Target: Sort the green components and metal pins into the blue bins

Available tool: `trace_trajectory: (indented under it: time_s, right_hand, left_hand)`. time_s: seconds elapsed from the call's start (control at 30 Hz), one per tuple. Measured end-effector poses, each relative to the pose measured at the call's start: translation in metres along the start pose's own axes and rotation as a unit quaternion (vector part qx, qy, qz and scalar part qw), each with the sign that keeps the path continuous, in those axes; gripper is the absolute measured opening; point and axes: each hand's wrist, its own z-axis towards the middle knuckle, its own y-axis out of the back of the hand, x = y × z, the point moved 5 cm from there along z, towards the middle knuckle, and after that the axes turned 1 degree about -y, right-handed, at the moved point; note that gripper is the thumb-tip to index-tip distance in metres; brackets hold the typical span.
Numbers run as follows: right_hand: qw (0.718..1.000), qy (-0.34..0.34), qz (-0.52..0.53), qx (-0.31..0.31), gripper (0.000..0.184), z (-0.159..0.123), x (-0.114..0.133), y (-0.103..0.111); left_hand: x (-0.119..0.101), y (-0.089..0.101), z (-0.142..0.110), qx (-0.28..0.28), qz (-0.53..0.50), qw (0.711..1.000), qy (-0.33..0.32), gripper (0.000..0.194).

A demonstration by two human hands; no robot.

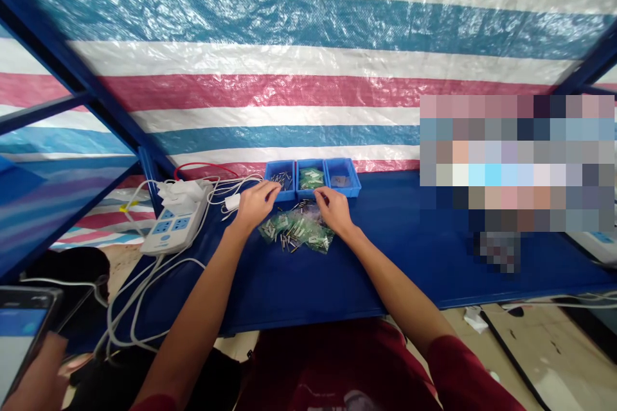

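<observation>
My left hand is closed in a pinch in front of the left blue bin, which holds small metal pin-like pieces. Opposite it, my right hand has its fingertips curled together just below the middle blue bin, where green-tinted bags lie. What either hand pinches is too small to make out. Between and below the hands spreads a pile of clear greenish bags with loose metal pieces among them. The right blue bin contains a few clear, flat pieces.
A white power strip with plugs and tangled white cables stands on the blue table at left. A hand of another person holds a phone at lower left. Striped sheeting hangs behind; the right side is partly pixelated.
</observation>
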Motion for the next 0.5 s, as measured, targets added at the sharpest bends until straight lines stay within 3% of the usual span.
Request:
trace_trajectory:
  time_s: [0.1,0.17,0.3,0.5]
  right_hand:
    - [1.000,0.006,-0.001,0.007,0.029,0.000,0.000,-0.001]
    - [1.000,0.008,-0.002,0.016,0.029,0.000,0.000,-0.003]
    - [1.000,0.011,-0.007,0.026,0.028,0.000,0.000,-0.004]
    - [1.000,0.013,-0.007,0.027,0.027,0.000,0.001,-0.004]
  left_hand:
    - [0.009,-0.019,-0.005,0.153,0.050,0.987,-0.019,0.023]
    - [0.015,-0.029,-0.008,0.207,0.092,0.974,-0.012,0.021]
    - [0.013,-0.039,-0.010,0.241,0.126,0.962,-0.015,0.020]
    - [-0.001,-0.036,-0.009,0.241,0.158,0.957,-0.021,0.022]
